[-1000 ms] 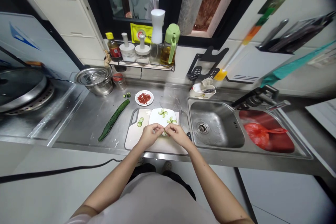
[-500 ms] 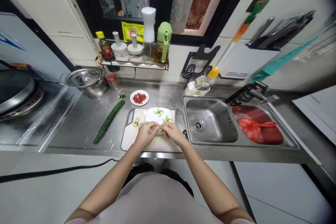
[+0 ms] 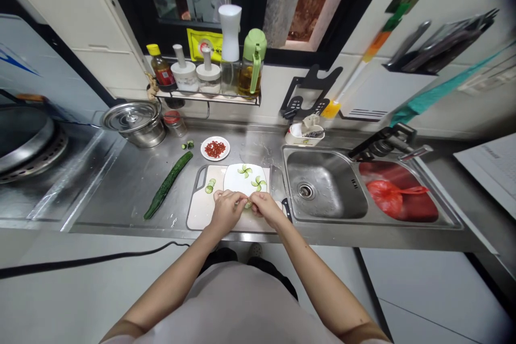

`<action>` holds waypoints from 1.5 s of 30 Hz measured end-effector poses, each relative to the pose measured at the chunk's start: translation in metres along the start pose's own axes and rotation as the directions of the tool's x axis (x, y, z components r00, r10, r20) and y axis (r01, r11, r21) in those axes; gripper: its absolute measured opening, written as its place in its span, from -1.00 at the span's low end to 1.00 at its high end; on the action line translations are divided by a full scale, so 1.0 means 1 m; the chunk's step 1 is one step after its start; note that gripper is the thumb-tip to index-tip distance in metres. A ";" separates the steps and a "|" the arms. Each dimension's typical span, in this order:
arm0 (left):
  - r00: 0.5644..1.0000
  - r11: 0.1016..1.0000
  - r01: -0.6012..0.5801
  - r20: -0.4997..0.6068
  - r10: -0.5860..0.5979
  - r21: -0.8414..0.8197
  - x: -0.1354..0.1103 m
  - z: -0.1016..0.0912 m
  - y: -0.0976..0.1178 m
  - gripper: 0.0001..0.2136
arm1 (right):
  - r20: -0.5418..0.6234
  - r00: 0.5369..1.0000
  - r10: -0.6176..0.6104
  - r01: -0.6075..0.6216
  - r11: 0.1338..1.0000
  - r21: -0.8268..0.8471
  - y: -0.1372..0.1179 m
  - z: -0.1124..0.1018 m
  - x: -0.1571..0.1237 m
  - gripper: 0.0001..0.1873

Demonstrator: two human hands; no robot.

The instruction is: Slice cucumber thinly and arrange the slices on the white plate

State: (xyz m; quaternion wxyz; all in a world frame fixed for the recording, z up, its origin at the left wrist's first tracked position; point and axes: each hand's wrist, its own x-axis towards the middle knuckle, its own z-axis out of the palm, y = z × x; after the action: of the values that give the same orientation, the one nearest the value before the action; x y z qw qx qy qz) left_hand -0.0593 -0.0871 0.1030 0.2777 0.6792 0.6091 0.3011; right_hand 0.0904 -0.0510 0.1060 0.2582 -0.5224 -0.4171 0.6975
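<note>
Over the near edge of a white plate (image 3: 231, 180), my left hand (image 3: 227, 210) and my right hand (image 3: 266, 208) meet fingertip to fingertip. Both are closed in a pinch on a small pale-green cucumber slice (image 3: 248, 205), mostly covered by the fingers. Curved cucumber pieces lie on the plate as two pinwheels, one at the back (image 3: 244, 171) and one at the right (image 3: 258, 183). Left of the plate, a short row of cucumber slices (image 3: 210, 186) rests on the cutting board (image 3: 197, 212). A black-handled knife (image 3: 287, 209) lies by my right wrist, its blade partly hidden.
A long cucumber (image 3: 167, 187) lies left of the board, near small cucumber ends (image 3: 187, 145). Behind stands a small dish of chopped red bits (image 3: 215, 149). A lidded pot (image 3: 139, 126) is back left. The sink (image 3: 326, 188) is right, with a red bag (image 3: 387, 197) in its second basin.
Both hands stay together over the plate's near edge, with the fingertips shifted slightly lower. The whole view has moved a little; the plate's pinwheels look unchanged.
</note>
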 end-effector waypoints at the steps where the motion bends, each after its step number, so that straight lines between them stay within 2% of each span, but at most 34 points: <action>1: 1.000 1.000 -0.017 -0.009 0.017 0.011 0.000 0.001 -0.001 -0.83 | 0.004 1.000 0.012 -0.012 1.000 0.024 0.000 0.000 0.001 -0.86; 10: 0.991 0.992 -0.110 -0.066 0.114 0.053 0.004 0.004 -0.010 -0.80 | 0.098 0.978 0.186 -0.200 0.964 0.175 -0.010 -0.001 0.006 -0.91; 18: 0.989 0.988 -0.125 -0.073 0.132 0.085 -0.001 0.006 -0.014 -0.78 | 0.182 0.915 0.360 -0.393 0.897 0.201 -0.005 -0.005 0.014 -0.94; 21: 0.990 0.997 -0.071 -0.118 0.074 0.029 -0.004 0.009 -0.017 -0.83 | 0.155 0.941 0.301 -0.328 0.923 0.201 0.002 -0.004 0.014 -0.93; 23: 0.991 0.998 0.026 -0.133 -0.033 -0.055 -0.008 0.012 -0.019 -0.84 | 0.082 0.973 0.217 -0.229 0.957 0.177 0.009 -0.003 0.013 -0.92; 25: 0.981 0.964 0.166 -0.064 -0.183 -0.209 -0.012 0.017 -0.022 -0.80 | 0.017 0.990 0.137 -0.138 0.982 0.126 0.016 -0.002 0.012 -0.91; 27: 0.948 0.860 0.313 0.078 -0.308 -0.404 -0.014 0.022 -0.023 -0.73 | -0.014 0.998 0.069 -0.068 0.996 0.057 0.022 -0.003 0.012 -0.88; 29: 0.908 0.715 0.414 0.195 -0.371 -0.563 -0.013 0.025 -0.024 -0.66 | -0.001 1.000 0.001 -0.001 1.000 -0.031 0.026 -0.005 0.012 -0.84; 32: 0.855 0.558 0.500 0.273 -0.441 -0.663 -0.008 0.026 -0.023 -0.63 | 0.068 0.994 -0.086 0.096 0.980 -0.174 0.028 -0.008 0.013 -0.81; 34: 0.826 0.506 0.539 0.302 -0.477 -0.674 -0.004 0.025 -0.023 -0.61 | 0.106 0.988 -0.112 0.135 0.961 -0.243 0.028 -0.010 0.014 -0.81; 36: 0.816 0.483 0.549 0.313 -0.486 -0.682 0.000 0.025 -0.025 -0.59 | 0.121 0.986 -0.117 0.147 0.948 -0.283 0.028 -0.012 0.016 -0.80; 42: 0.831 0.441 0.523 0.320 -0.455 -0.730 0.012 0.035 -0.037 -0.52 | 0.120 0.987 -0.105 0.140 0.931 -0.336 0.031 -0.017 0.029 -0.75; 45: 0.836 0.463 0.520 0.316 -0.448 -0.718 0.019 0.042 -0.046 -0.52 | 0.131 0.989 -0.073 0.115 0.930 -0.349 0.034 -0.020 0.039 -0.76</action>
State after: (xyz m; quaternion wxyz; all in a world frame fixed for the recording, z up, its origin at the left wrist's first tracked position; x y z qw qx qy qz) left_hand -0.0568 -0.0636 0.0423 0.6423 0.2998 0.5707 0.4146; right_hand 0.0995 -0.0313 0.0551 0.1679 -0.4984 -0.5751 0.6266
